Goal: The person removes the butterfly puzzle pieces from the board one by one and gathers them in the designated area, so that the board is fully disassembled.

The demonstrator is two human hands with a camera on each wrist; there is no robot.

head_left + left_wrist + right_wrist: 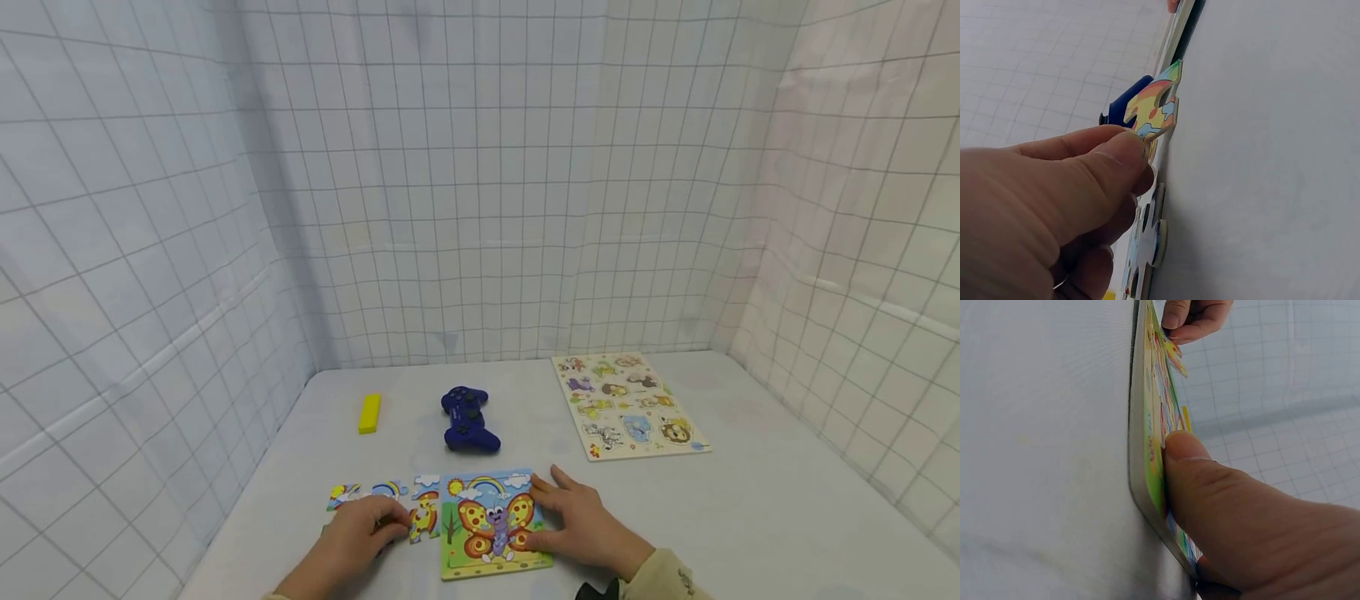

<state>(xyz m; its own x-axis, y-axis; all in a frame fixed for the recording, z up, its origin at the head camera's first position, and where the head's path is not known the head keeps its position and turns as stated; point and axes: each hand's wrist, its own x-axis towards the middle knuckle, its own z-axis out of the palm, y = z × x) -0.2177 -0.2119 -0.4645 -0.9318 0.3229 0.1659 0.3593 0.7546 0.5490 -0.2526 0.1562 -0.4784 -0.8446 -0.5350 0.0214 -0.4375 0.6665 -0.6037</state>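
My left hand point(363, 533) pinches a jigsaw piece point(1157, 109) between thumb and forefinger, just left of the puzzle board. The piece is tilted up and shows yellow with red and blue patches. The square puzzle board point(468, 562) lies flat on the table and shows a butterfly under a rainbow and sun. My right hand point(585, 525) rests on the board's right side, its thumb point(1188, 462) pressing on the printed face and its other fingers by the upper right corner. Other jigsaw pieces point(386, 489) lie beyond the left hand, partly covered by it.
A blue game controller point(467, 421) lies behind the puzzle board. A yellow block point(370, 413) is at the back left. At the back right lies a cream board with animal pictures point(630, 408). Gridded white cloth walls point(480, 208) enclose the white table point(750, 500) on three sides.
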